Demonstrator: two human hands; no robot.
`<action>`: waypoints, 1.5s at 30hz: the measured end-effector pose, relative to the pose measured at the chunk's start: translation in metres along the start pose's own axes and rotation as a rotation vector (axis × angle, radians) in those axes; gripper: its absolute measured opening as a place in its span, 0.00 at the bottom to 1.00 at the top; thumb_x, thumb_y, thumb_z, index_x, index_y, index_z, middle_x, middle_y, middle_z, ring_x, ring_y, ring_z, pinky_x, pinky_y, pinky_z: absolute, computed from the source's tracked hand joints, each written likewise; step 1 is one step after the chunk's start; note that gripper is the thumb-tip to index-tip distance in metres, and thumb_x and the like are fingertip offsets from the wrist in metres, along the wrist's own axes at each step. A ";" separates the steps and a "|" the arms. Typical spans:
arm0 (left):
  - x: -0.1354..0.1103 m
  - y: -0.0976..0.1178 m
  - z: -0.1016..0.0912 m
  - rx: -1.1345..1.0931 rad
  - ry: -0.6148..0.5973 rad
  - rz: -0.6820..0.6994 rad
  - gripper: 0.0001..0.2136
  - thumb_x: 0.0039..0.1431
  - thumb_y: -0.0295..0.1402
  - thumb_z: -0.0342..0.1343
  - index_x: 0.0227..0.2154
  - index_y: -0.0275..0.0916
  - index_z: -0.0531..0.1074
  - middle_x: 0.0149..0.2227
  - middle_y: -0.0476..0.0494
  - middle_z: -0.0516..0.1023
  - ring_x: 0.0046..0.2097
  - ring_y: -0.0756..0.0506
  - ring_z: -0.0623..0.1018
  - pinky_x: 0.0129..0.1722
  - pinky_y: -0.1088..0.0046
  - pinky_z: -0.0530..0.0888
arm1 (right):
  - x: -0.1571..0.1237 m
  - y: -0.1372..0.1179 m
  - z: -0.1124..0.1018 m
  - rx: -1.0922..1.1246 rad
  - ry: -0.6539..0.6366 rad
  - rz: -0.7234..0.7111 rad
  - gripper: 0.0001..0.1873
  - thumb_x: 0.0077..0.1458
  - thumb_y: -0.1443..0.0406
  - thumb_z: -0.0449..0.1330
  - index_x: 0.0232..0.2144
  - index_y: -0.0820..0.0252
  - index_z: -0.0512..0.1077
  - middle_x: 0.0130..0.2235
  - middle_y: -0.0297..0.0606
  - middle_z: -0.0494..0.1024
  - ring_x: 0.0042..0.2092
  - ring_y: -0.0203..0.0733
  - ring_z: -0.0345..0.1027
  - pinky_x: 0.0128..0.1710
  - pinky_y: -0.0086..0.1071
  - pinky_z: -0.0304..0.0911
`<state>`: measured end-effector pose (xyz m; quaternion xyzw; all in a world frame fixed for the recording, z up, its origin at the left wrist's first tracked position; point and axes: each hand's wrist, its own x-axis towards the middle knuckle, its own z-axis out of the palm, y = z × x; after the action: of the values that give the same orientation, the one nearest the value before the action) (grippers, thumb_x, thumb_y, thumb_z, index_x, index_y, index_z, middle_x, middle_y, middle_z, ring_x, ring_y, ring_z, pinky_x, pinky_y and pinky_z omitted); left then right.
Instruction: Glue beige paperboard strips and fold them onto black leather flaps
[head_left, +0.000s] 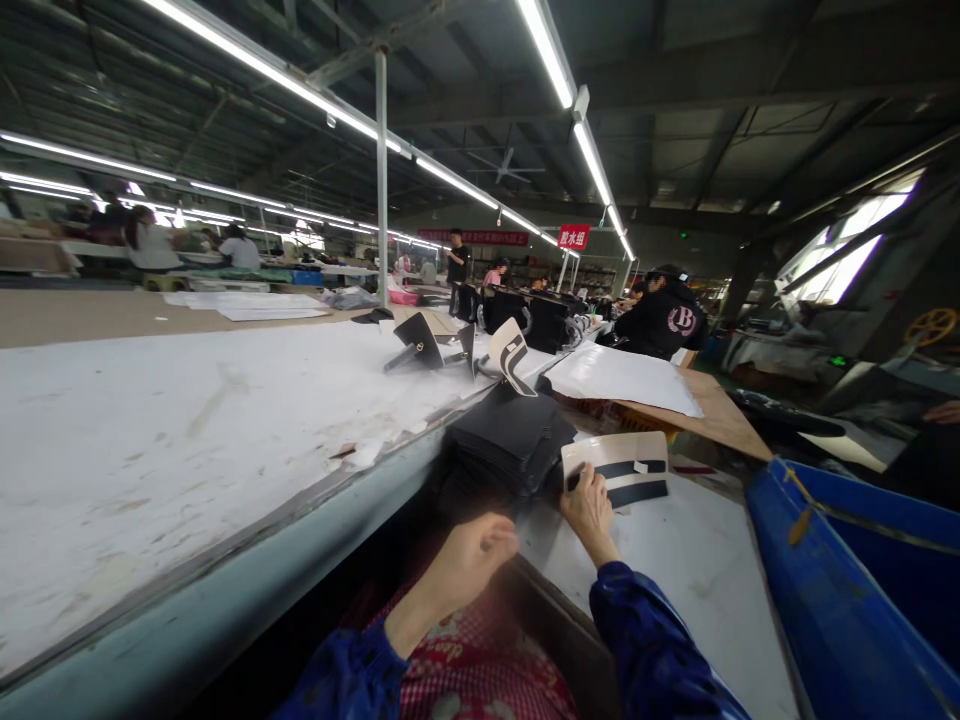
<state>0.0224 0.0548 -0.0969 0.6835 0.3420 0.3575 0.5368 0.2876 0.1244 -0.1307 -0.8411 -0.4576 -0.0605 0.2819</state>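
My right hand (589, 508) pinches the left edge of a beige panel (626, 450) with two black strips and a small white tag on it. The panel is tilted over the white surface on the right. My left hand (472, 560) hovers in front of a stack of black sheets (517, 435), its fingers curled in and slightly blurred. Whether anything sits in those fingers is hidden. A curved beige piece with black strips (511, 355) stands on the back of the stack. Beyond it, black flaps with a small ring (420, 340) rest on the long table.
A long white-covered table (187, 420) runs along my left. At the right stands a blue bin (840, 580). A white sheet (622, 378) lies on a wooden board (724, 410) ahead. A person in a black jacket (660, 315) is further off; others work behind.
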 end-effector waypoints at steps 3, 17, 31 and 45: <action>0.001 -0.006 0.000 -0.013 -0.004 -0.017 0.23 0.59 0.46 0.58 0.48 0.31 0.73 0.48 0.27 0.81 0.45 0.37 0.80 0.42 0.60 0.76 | 0.007 0.011 -0.017 0.027 0.021 0.078 0.19 0.66 0.59 0.61 0.55 0.61 0.69 0.53 0.44 0.72 0.49 0.47 0.71 0.48 0.46 0.71; -0.007 0.034 0.036 -0.372 -0.135 0.035 0.51 0.43 0.64 0.64 0.64 0.34 0.63 0.68 0.27 0.62 0.68 0.29 0.63 0.65 0.54 0.64 | -0.155 -0.018 -0.093 0.517 -0.098 -0.331 0.28 0.59 0.56 0.53 0.59 0.61 0.59 0.25 0.28 0.69 0.25 0.42 0.68 0.26 0.34 0.64; 0.002 0.038 0.030 -0.090 0.034 0.018 0.22 0.59 0.24 0.54 0.57 0.34 0.69 0.57 0.34 0.77 0.56 0.39 0.77 0.56 0.62 0.72 | -0.109 -0.012 -0.140 0.712 -0.448 -0.452 0.19 0.61 0.50 0.57 0.33 0.59 0.73 0.20 0.32 0.72 0.21 0.39 0.68 0.22 0.30 0.65; -0.046 0.038 -0.044 0.197 0.040 -0.057 0.15 0.65 0.38 0.51 0.33 0.33 0.78 0.27 0.48 0.80 0.30 0.45 0.75 0.33 0.73 0.68 | 0.046 -0.106 -0.083 0.208 -0.540 -0.881 0.16 0.63 0.57 0.64 0.47 0.62 0.73 0.52 0.43 0.74 0.54 0.50 0.68 0.56 0.52 0.64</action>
<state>-0.0357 0.0306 -0.0580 0.7156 0.4055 0.3204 0.4699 0.2412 0.1591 -0.0010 -0.5224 -0.8276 0.0916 0.1836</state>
